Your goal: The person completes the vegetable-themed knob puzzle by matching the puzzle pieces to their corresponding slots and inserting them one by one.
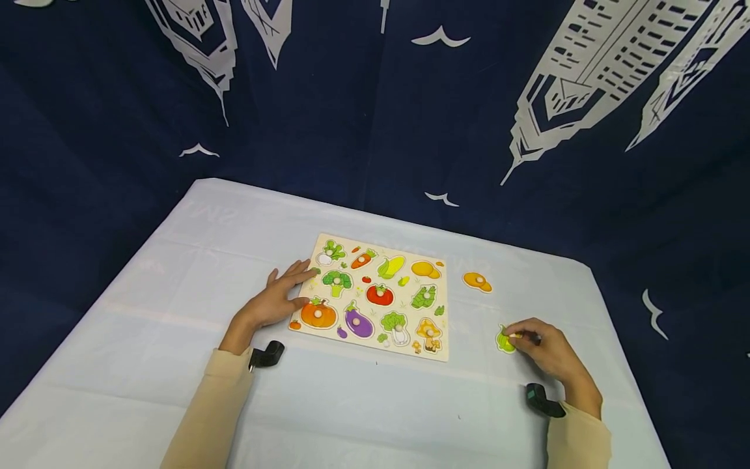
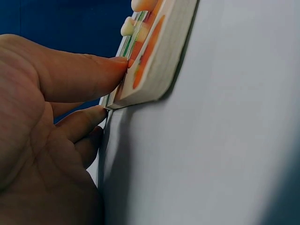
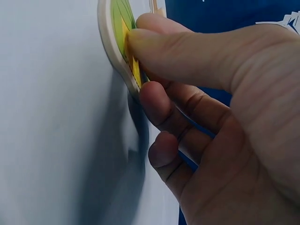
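My left hand rests at the left side of a wooden vegetable puzzle board, fingers fairly straight. Its thumb touches the board's face near the corner, and another fingertip meets the edge. To the right of the board, my right hand pinches a green and yellow corn puzzle piece between thumb and fingers. The corn piece is tilted in the right wrist view, and the fingers hide part of it. A potato puzzle piece with a knob lies between the board and that hand, farther back.
Several knobbed pieces, including a tomato and an eggplant, sit in the board. The corn slot and potato slot show printed pictures without knobs. A white cloth covers the table; a navy curtain hangs behind.
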### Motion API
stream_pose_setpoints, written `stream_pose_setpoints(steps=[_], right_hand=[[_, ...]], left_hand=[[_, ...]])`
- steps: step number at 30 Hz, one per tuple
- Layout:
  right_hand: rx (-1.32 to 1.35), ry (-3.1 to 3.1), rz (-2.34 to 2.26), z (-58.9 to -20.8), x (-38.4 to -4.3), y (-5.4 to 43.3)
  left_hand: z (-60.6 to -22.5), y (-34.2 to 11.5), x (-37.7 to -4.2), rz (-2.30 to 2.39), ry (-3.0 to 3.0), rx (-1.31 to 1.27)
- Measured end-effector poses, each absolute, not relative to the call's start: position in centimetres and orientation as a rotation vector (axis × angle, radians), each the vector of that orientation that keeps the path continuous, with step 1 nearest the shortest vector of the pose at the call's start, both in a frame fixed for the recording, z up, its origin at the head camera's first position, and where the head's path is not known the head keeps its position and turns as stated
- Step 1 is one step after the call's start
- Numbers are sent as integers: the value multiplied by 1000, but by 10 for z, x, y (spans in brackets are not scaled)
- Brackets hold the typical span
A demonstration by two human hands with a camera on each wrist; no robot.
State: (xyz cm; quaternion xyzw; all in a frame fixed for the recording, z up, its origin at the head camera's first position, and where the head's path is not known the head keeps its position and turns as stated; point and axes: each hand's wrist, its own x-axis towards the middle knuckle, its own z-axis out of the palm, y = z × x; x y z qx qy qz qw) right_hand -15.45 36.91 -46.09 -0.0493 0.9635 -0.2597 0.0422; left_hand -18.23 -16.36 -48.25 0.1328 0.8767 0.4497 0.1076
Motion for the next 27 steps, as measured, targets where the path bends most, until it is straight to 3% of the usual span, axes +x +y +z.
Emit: stream_pose_setpoints(steps=[27], right_hand=[[-485,3113,-819,-448,-172,342]], left_hand=[[-481,-162,-182,1303,2586,372]])
